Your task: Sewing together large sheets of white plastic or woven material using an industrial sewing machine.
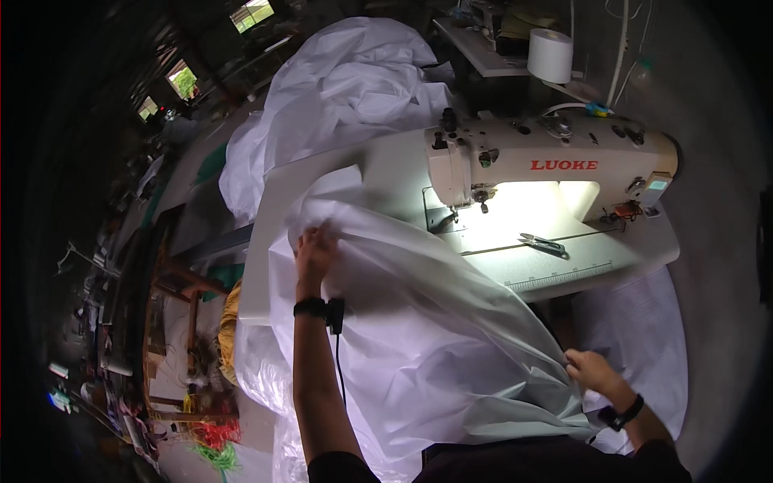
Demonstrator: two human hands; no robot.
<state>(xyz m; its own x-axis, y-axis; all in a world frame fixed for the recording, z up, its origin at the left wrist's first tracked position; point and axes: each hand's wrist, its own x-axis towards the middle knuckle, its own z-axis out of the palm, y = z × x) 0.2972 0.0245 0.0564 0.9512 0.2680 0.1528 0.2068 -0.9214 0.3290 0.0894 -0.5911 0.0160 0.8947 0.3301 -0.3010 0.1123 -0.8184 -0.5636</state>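
Note:
A large white sheet of thin, crinkled material (419,322) spreads over the front of the sewing table and hangs down towards me. My left hand (316,251) is on the sheet's far left part, its bent fingers closed on a fold. At the lower right, my right hand (592,372) pinches the sheet's right edge, fingers closed. Beyond the sheet stands a white sewing machine (555,157) with its lamp lit. Its presser foot (453,217) is right of the sheet, apart from both hands. Thread snips (543,245) lie on the machine bed.
More white material (346,80) is heaped behind the table (386,161). A white thread cone (551,56) stands at the back right. White cloth (636,346) hangs at the right. A wooden frame (192,322) and red and green strands (216,443) are on the left.

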